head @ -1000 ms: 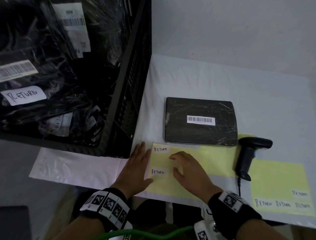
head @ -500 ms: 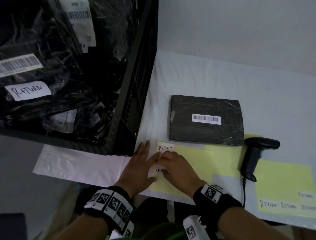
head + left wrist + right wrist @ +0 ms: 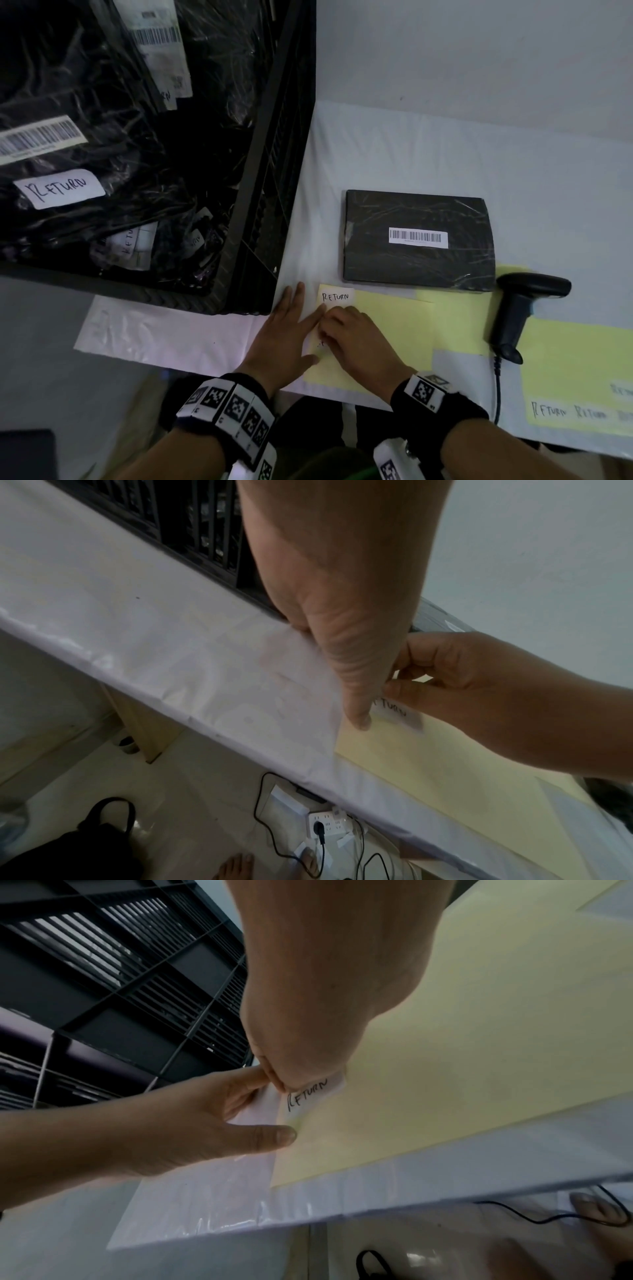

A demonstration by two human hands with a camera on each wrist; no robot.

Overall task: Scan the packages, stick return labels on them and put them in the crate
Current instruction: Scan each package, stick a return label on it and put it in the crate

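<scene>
A: Two hands at the near edge of the surface, both on the yellow sheet. Left hand lies flat, fingers straight, thumb tip pressing the sheet's left edge. Its grip has hold of nothing.

B: And the right hand?

A: Fingers curled down onto a white label reading "RETURN". Right wrist view shows the fingertips pinching its upper corner, the label's far end still lying on the sheet. Grip closed tight on that corner.

B: Any other labels?

A: One more "RETURN" sticker at the sheet's top left corner, just beyond both hands. A second yellow sheet lies further right with several more written stickers along its lower edge, blurred.

B: Where is the package?

A: Flat black package on the surface just beyond the first sheet, barcode sticker facing up. No hand touches it.

B: Scanner?

A: Black handheld scanner lies to the right of the package, overlapping the yellow paper, cord trailing off the near edge.

B: Crate?

A: Black slatted crate on the left, its corner just beside the left hand. Inside, black wrapped parcels with barcodes; one shows a white "RETURN" tag.
</scene>
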